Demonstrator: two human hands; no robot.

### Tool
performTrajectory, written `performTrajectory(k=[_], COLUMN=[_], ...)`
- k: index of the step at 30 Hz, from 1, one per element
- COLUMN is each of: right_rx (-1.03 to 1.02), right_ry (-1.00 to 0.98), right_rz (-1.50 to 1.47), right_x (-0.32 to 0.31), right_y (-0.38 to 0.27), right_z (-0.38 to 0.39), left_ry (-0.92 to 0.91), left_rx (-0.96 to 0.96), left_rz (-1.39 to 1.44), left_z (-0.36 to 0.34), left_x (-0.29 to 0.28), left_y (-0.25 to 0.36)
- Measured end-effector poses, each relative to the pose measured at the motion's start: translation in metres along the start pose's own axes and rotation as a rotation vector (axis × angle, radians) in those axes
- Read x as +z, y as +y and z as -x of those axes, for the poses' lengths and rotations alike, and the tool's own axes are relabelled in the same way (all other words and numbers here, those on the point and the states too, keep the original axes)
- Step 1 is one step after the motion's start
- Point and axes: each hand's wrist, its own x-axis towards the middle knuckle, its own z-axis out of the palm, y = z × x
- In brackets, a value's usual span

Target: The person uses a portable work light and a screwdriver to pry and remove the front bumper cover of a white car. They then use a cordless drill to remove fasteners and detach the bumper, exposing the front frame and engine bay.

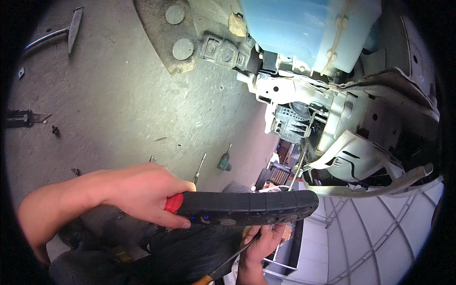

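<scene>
Left hand (pixel 149 194) clasps black bar (pixel 247 204); right hand (pixel 264 243) seems curled.

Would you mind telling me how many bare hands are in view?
2: the left hand grips the red end of the black bar; the right hand is below the bar's right half in the picture, perhaps partly hidden.

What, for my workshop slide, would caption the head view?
Left hand grips a black handheld device near exposed vehicle bodywork.
</scene>
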Motion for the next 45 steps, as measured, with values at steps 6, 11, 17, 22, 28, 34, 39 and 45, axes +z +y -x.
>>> performTrajectory(k=[6, 11, 17, 22, 28, 34, 39, 45], right_rx=[-0.022, 0.048, 0.02, 0.477, 0.482, 0.285, 0.104, -0.206], right_ry=[0.063, 0.088, -0.122, -0.306, -0.677, -0.781, -0.762, -0.443], right_rz=[-0.049, -0.038, 0.006, -0.013, 0.373, 0.588, 0.459, 0.279], right_x=[-0.005, -0.019, -0.086, -0.151, -0.19, -0.147, -0.104, -0.077], right_y=[0.007, 0.004, -0.006, 0.022, 0.166, 0.316, 0.322, 0.236], right_z=[-0.018, -0.015, -0.014, -0.035, -0.022, 0.006, -0.022, -0.093], left_ry=[0.001, -0.011, -0.024, 0.006, 0.113, -0.078, -0.141, -0.207], left_rx=[-0.004, -0.027, -0.094, -0.234, -0.503, -0.511, -0.531, -0.303], left_rz=[-0.04, -0.047, -0.006, 0.113, 0.02, -0.331, -0.497, -0.522], left_z=[0.0, 0.004, 0.012, 0.015, 0.012, -0.007, -0.012, -0.036], left_x=[0.008, 0.013, 0.016, 0.016, 0.002, -0.001, 0.0, 0.023], left_y=[0.008, 0.012, 0.016, 0.004, 0.033, 0.063, 0.131, 0.2])
